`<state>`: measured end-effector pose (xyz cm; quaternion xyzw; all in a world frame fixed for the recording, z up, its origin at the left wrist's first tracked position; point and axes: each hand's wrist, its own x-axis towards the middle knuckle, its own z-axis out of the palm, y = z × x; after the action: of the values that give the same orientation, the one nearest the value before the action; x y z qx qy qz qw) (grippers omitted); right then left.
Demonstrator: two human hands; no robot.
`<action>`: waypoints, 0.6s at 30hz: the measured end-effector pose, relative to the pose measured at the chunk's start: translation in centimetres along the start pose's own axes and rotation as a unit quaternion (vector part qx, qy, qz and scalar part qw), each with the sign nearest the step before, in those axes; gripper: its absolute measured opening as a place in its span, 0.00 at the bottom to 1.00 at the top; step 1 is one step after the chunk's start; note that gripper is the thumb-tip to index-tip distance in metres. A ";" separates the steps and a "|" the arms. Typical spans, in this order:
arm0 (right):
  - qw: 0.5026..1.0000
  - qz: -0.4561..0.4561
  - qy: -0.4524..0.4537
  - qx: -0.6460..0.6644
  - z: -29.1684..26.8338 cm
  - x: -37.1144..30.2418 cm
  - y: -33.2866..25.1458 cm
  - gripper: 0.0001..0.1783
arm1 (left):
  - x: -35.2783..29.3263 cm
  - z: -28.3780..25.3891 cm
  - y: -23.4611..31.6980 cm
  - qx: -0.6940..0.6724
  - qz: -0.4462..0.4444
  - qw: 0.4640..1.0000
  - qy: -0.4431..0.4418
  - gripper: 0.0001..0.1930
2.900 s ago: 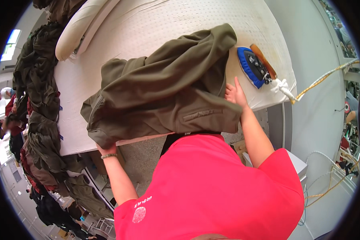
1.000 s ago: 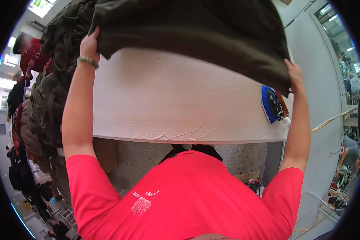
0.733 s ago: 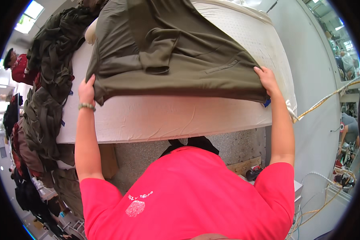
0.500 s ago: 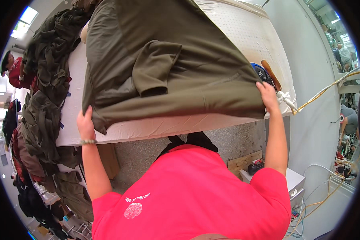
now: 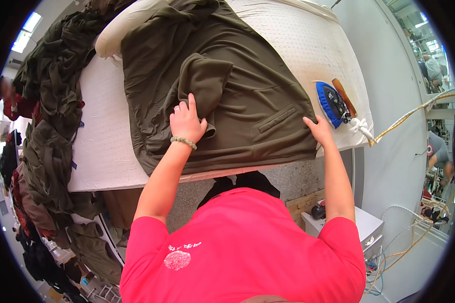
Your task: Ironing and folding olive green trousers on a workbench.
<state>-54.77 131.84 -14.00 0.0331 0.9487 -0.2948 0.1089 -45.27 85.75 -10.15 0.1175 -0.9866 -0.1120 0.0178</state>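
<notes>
Garment (image 5: pixel 227 96) lay centre frame on padded table (image 5: pixel 101 151) — olive, sleeve folded over. My left hand (image 5: pixel 187 121) lay open, fingers spread on sleeve fold; right hand (image 5: pixel 318 129) flat, pinning hem near blue iron (image 5: pixel 333 103) — best smoothed outward, keeping clear of iron.

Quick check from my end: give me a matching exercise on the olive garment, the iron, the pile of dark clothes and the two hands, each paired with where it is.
Things:
1. left hand
2. right hand
3. blue steam iron with brown handle
4. heap of dark olive clothes

Places:
A. on the white padded table, right end
B. along the table's left side
C. on the folded sleeve of the olive-green garment
D. at the garment's lower right corner

Pairs: 1-C, 2-D, 3-A, 4-B
</notes>
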 end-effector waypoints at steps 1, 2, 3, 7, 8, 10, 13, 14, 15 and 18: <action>1.000 0.003 -0.003 -0.005 0.0 0.6 -0.4 0.28 | 0.9 0.5 0.2 0.031 -0.001 0.999 -0.032 0.36; 1.000 0.009 -0.005 -0.010 0.0 1.4 -1.0 0.29 | 1.8 0.6 0.8 0.063 -0.001 0.996 -0.066 0.34; 1.000 0.010 -0.011 -0.011 -0.1 2.5 -1.7 0.29 | 2.4 0.1 0.1 0.041 0.024 0.996 -0.075 0.31; 0.989 0.042 -0.121 0.067 -0.8 9.3 -4.7 0.31 | 3.2 -8.2 -7.2 -0.207 -0.014 0.978 0.000 0.20; 0.988 0.033 -0.127 0.080 -0.2 11.6 -5.3 0.31 | 3.2 -10.0 -12.4 -0.284 -0.106 0.953 0.017 0.20; 0.981 -0.004 -0.136 0.137 1.6 16.5 -7.6 0.29 | 0.6 -12.1 -23.4 -0.169 -0.219 0.910 0.309 0.18; 0.977 0.007 -0.188 0.096 2.8 21.4 -12.5 0.28 | 3.9 -12.1 -10.7 -0.147 -0.170 0.879 0.420 0.19; 0.975 0.011 -0.203 0.089 3.5 22.1 -14.0 0.27 | 4.8 -10.6 -7.2 -0.282 -0.095 0.892 0.339 0.20; 0.974 0.019 -0.209 0.085 4.8 23.4 -13.4 0.27 | 6.1 -8.7 -2.7 -0.264 -0.016 0.948 0.178 0.26; 0.990 -0.076 -0.120 0.024 7.6 25.2 -12.9 0.26 | 10.5 -1.4 0.8 0.006 0.095 0.985 0.145 0.25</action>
<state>-79.57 116.82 -18.68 -0.0715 0.9212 -0.3272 0.1983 -55.60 83.72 -8.51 0.0386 -0.9810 -0.0854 0.1700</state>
